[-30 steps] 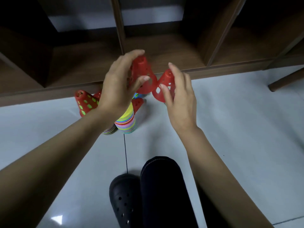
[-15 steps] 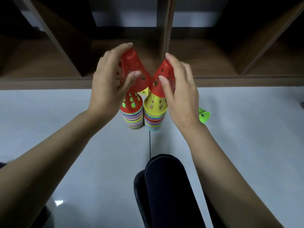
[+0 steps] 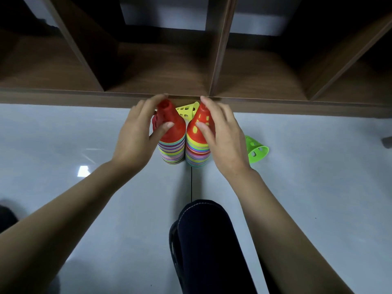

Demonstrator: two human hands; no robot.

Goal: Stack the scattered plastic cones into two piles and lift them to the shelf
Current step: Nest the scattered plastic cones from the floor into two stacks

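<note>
Two piles of stacked coloured cones stand side by side on the pale floor, the left pile [image 3: 171, 152] and the right pile [image 3: 197, 154]. A red cone [image 3: 172, 122] caps the left pile, and my left hand [image 3: 137, 134] grips it between fingers and thumb. Another red cone [image 3: 199, 124] with holes caps the right pile, held by my right hand [image 3: 222, 132]. A yellow cone [image 3: 187, 110] lies on its side behind the piles. A green cone [image 3: 256, 149] lies on the floor to the right. Another red cone [image 3: 154, 122] peeks out behind my left fingers.
A dark wooden shelf unit [image 3: 212, 100] with open compartments runs across the top, its front edge just behind the piles. My knee in dark trousers [image 3: 207, 240] fills the bottom centre. A dark object [image 3: 387, 142] sits at the right edge.
Both hands have lowered their red cones onto the tops of the two piles. The view has shifted, so the shelf now looks larger and closer.
</note>
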